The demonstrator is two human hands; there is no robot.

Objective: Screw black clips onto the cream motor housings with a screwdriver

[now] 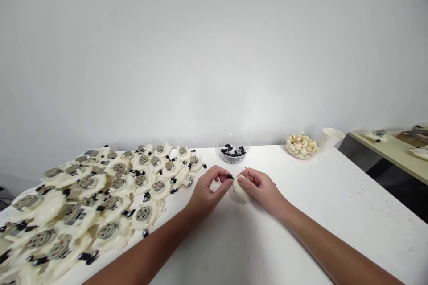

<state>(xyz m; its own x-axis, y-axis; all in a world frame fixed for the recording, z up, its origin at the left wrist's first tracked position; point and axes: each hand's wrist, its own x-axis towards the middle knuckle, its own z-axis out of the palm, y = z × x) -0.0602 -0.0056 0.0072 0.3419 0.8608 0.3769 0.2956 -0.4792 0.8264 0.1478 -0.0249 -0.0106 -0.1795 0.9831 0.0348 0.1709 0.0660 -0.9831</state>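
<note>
Above the middle of the white table, my left hand (209, 191) pinches a small black part (229, 177) between thumb and fingertips. My right hand (262, 189) grips a rounded cream plastic piece (240, 192) close beside it. The two hands nearly meet, and the black part is against or just by the upper edge of the cream piece; I cannot tell whether they are joined. My fingers hide some of both. Just beyond the hands stands a clear plastic bowl (233, 159) with black parts and some shiny small pieces in it.
Many cream plastic housings (143, 213) with grey motors and black fittings cover the table's left side. At the back right stand a clear bowl of cream curved pieces (302, 146) and a white cup (332, 137). Another table (384, 151) lies beyond a gap at right.
</note>
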